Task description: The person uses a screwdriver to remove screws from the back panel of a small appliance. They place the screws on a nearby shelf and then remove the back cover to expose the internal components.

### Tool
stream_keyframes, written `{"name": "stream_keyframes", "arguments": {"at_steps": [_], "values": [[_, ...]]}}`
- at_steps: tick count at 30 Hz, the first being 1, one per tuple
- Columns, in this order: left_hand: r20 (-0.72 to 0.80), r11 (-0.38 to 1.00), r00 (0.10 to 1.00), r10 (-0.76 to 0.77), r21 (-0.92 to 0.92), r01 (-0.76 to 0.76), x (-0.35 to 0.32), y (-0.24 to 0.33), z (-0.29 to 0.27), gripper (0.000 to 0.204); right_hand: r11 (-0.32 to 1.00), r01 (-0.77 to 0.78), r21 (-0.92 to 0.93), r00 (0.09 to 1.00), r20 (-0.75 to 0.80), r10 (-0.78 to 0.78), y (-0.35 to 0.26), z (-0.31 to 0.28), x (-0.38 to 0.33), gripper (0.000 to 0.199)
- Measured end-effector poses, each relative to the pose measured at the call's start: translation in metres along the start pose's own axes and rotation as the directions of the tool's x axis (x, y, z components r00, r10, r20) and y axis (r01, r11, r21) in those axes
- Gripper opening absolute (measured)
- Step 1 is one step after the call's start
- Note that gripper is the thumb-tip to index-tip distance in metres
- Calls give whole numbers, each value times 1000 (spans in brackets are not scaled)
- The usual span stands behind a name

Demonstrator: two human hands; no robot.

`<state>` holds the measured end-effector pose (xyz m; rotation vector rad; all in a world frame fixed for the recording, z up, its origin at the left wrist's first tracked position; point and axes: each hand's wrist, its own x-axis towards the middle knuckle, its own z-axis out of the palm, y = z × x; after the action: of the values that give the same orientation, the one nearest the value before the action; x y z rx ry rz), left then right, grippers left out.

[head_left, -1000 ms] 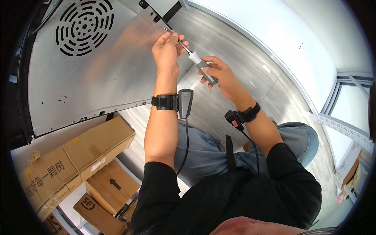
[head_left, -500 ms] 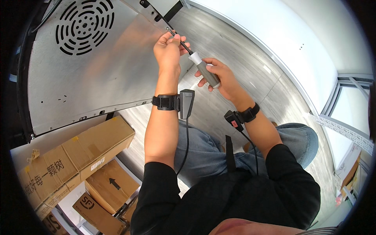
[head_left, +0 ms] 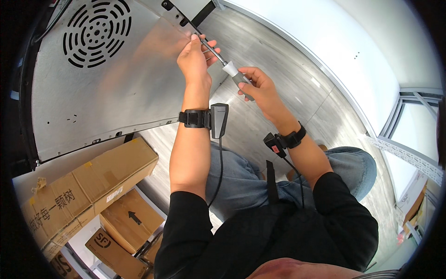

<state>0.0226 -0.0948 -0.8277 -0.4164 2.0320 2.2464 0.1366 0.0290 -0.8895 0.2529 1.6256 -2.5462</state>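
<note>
A screwdriver (head_left: 230,69) with a grey and white handle and a long metal shaft points up and to the left, toward the edge of a large metal panel (head_left: 107,95). Around the handle's lower part, my right hand (head_left: 263,92) is closed. My left hand (head_left: 193,64) pinches at the far end of the shaft, close to the panel's edge, with its other fingers curled loosely behind the shaft. The fingertips cover the screwdriver's tip, so I cannot see whether a screw sits on it. Black straps with small devices circle both wrists.
Round vent slots (head_left: 97,33) pierce the panel at the upper left. Stacked cardboard boxes (head_left: 132,160) stand below it at the left. A long white panel (head_left: 320,37) runs along the far right, by a metal rack (head_left: 409,158). Pale wood-look floor (head_left: 297,69) lies beneath my hands.
My left fingers have shifted slightly up and left, and the tip that showed beyond them is now covered. The right hand has turned and wraps further over the handle.
</note>
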Motion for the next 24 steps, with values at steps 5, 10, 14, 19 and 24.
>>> {"name": "stream_keyframes", "arguments": {"at_steps": [5, 10, 14, 19, 24], "values": [[-16, 996, 999, -46, -76, 45, 0, 0, 0, 26, 999, -28, -19, 1000, -13, 28, -5, -1, 0, 37], [11, 994, 999, -32, -100, 33, -6, -3, 3, 24, 994, -78, 76, 997, 4, 78, -1, -14, 2, 34], [20, 988, 1000, -20, -154, 23, -7, -10, 7, 21, 990, -90, 104, 996, 32, 87, -2, -29, 5, 33], [128, 941, 987, -95, -311, 131, 3, -19, 16, 17, 995, -94, -18, 995, 20, 94, -22, -54, 5, 33], [284, 947, 956, -70, -284, 153, 4, -26, 52, 20, 996, -88, 33, 993, -80, 90, -29, -93, -4, 34]]}}
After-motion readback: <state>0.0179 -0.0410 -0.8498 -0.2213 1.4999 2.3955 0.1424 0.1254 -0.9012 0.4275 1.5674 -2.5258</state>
